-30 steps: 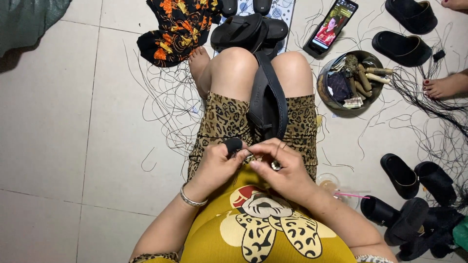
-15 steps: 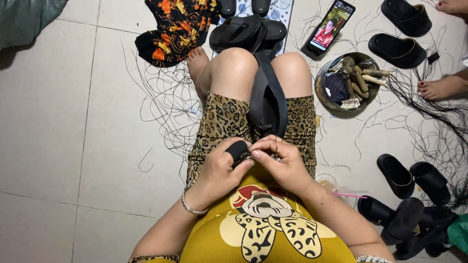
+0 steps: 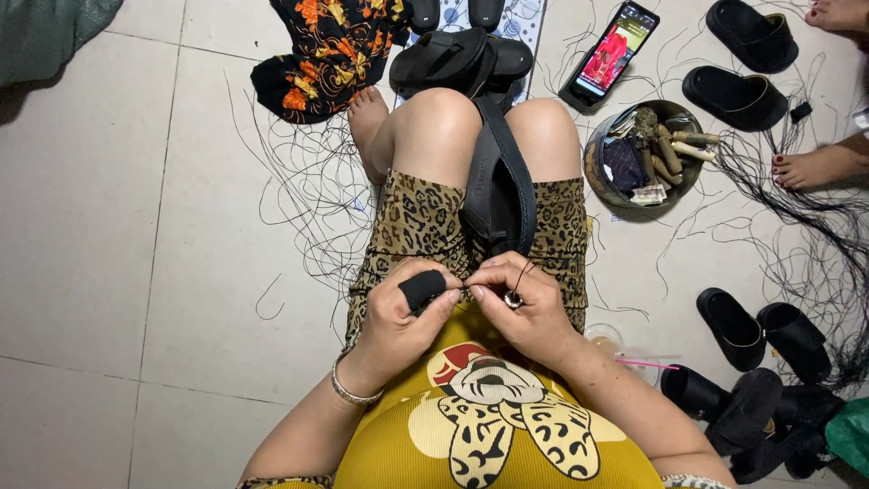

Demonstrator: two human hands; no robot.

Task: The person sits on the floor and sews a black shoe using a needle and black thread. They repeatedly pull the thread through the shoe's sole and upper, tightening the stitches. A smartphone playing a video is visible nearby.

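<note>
Down in the lap, the left hand point(image 3: 398, 317) is curled shut, its thumb capped by a black guard point(image 3: 422, 290) and pressed toward the right hand point(image 3: 518, 303); that hand pinches closed on a thin black thread point(image 3: 523, 272) (any needle is too small to tell); the black sandal strap point(image 3: 498, 195) lies between the knees, its near end just above and touching both hands' fingertips.

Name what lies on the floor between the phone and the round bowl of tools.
In the head view, only bare tile crossed by loose black threads separates the phone from the bowl.
</note>
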